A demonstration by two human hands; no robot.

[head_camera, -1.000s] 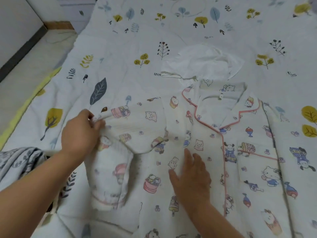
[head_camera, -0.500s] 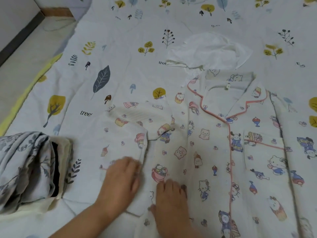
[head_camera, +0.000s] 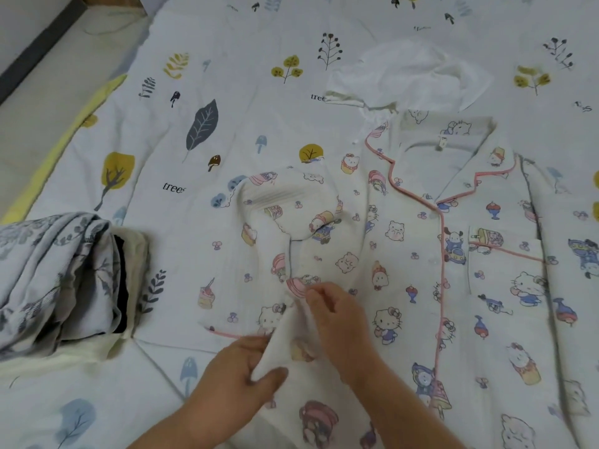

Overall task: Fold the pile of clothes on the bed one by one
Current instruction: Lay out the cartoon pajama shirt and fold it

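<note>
We record a bed (head_camera: 227,92) covered by a white sheet printed with trees and leaves, which carries all items noted. The pyjama shirt (head_camera: 405,254), white with cartoon characters and pink piping, lies flat and face up on the right half of the bed; its long axis runs from the collar, at the far end, to the hem, which passes out of view at the near edge. Its sleeve (head_camera: 285,215) on the left side is folded inward across the body, bunched and creased, with the pink-trimmed cuff lying near the hands. The left hand (head_camera: 240,380) is closed in a grip on a raised fold of shirt fabric, thumb against fingers. The right hand (head_camera: 337,322) rests on the shirt just beside that fold, fingers curled with the tips pinching the cloth. A folded stack of grey floral cloth (head_camera: 55,273) sits at the left edge, apart from the shirt. A crumpled white garment (head_camera: 411,76) lies just beyond the collar, touching it.
</note>
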